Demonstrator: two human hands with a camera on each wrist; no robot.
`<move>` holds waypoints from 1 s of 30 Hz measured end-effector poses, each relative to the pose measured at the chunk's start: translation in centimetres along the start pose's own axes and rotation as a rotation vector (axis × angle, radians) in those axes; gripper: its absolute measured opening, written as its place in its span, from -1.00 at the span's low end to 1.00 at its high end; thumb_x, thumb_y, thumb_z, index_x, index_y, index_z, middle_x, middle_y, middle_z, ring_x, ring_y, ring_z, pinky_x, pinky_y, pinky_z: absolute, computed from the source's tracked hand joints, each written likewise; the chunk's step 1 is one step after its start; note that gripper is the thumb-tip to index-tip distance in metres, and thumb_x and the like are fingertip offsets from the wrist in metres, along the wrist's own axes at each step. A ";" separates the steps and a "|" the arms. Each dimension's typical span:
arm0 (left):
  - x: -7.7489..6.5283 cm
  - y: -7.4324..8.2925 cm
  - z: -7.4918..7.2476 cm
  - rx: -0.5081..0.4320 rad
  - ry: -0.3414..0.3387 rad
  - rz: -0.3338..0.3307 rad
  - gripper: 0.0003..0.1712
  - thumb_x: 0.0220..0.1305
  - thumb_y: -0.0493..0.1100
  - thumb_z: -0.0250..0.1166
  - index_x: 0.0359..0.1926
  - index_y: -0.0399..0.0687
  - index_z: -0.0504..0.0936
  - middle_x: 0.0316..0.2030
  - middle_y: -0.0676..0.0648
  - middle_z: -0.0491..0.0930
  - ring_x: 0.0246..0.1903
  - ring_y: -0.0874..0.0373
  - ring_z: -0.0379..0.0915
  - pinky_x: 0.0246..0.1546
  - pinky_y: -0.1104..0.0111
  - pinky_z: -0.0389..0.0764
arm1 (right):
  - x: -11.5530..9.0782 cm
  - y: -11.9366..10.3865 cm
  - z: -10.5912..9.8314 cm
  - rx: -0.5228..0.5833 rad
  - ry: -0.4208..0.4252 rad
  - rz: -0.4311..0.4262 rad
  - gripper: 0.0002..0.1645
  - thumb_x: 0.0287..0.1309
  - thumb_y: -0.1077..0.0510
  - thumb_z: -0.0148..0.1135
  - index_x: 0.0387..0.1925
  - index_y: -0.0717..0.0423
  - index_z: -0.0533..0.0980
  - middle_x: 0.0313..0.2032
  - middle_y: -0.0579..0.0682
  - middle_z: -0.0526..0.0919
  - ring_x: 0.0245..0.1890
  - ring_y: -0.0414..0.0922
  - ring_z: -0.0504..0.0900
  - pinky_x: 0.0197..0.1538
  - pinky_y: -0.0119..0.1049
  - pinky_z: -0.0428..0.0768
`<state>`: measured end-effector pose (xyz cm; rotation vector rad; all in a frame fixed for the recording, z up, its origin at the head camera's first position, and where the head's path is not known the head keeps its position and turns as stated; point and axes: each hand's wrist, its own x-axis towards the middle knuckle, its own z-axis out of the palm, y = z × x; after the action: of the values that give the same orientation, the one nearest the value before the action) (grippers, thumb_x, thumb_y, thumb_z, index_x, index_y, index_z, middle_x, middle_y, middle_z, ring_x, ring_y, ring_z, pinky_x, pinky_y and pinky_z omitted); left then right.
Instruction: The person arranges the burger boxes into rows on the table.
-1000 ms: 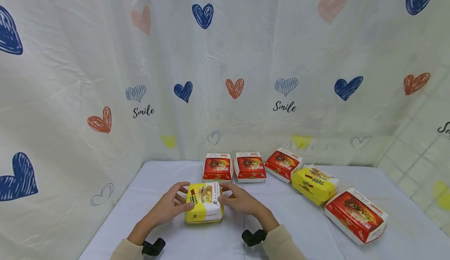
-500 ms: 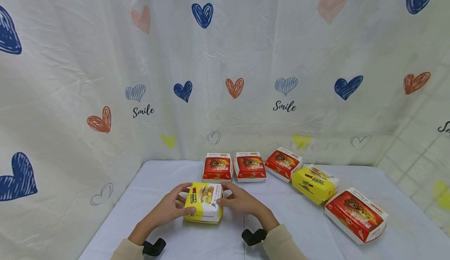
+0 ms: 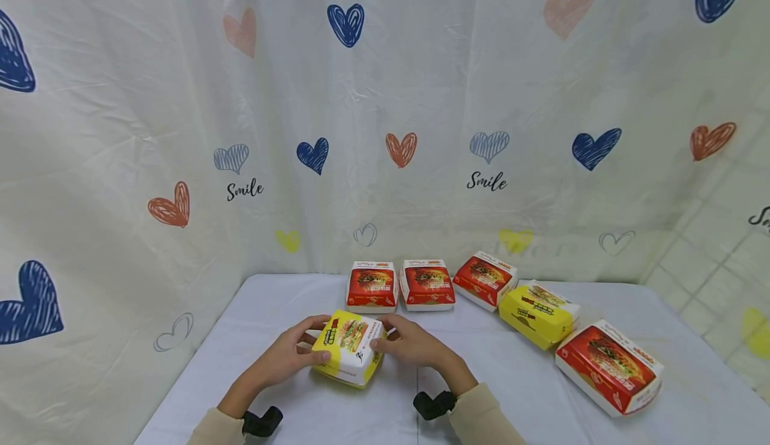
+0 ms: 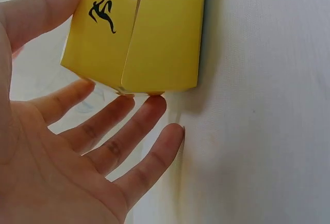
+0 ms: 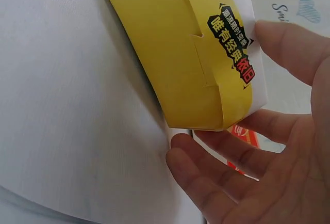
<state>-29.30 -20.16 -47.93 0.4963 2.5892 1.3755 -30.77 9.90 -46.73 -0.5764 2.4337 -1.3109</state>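
A yellow-and-white burger box [image 3: 349, 346] with a burger picture on its lid sits low over the white table, turned at an angle. My left hand [image 3: 295, 351] holds its left side, thumb at the near corner and fingers along the far one. On the opposite side my right hand [image 3: 412, 343] grips it between thumb and fingers. In the left wrist view, fingertips [image 4: 157, 100] touch the edge of the box's yellow side [image 4: 160, 38]. A tab closure and printed lettering show on the box [image 5: 180, 74] in the right wrist view.
Behind the hands stand two red burger boxes [image 3: 372, 287] [image 3: 428, 285] side by side. To the right, a red box [image 3: 484, 279], a yellow box [image 3: 538, 314] and a larger-looking red box [image 3: 610, 369] form a slanting row. A heart-printed curtain [image 3: 421, 97] hangs behind the table [image 3: 277, 298].
Between my hands the yellow-and-white burger box has turned clockwise as seen from the head. Both hands stay on it with only small finger shifts. The other boxes have not moved.
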 end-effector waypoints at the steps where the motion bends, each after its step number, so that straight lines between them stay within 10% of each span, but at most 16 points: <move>1: 0.0 -0.1 0.0 -0.003 -0.002 0.007 -0.19 0.28 0.11 0.43 0.48 0.12 0.34 0.37 -0.19 0.42 0.11 0.02 0.49 0.05 0.18 0.58 | 0.0 0.0 0.0 -0.006 0.002 0.007 -0.39 0.31 -0.17 0.32 0.28 -0.04 0.46 0.03 -0.01 0.58 0.03 -0.05 0.56 0.07 -0.01 0.63; 30: 0.0 -0.5 -0.1 -0.095 0.119 -0.015 -0.48 0.34 0.00 0.37 0.29 0.09 0.55 0.31 -0.07 0.52 0.17 -0.05 0.44 -0.04 0.26 0.58 | -0.3 -0.6 0.1 -0.008 0.029 0.015 -0.61 0.39 -0.19 0.20 0.05 -0.05 0.55 -0.02 -0.03 0.61 -0.14 -0.07 0.57 -0.11 -0.17 0.62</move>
<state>-29.40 -20.47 -48.31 0.3915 2.5979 1.5595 -30.34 9.64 -46.24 -0.5439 2.4634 -1.3126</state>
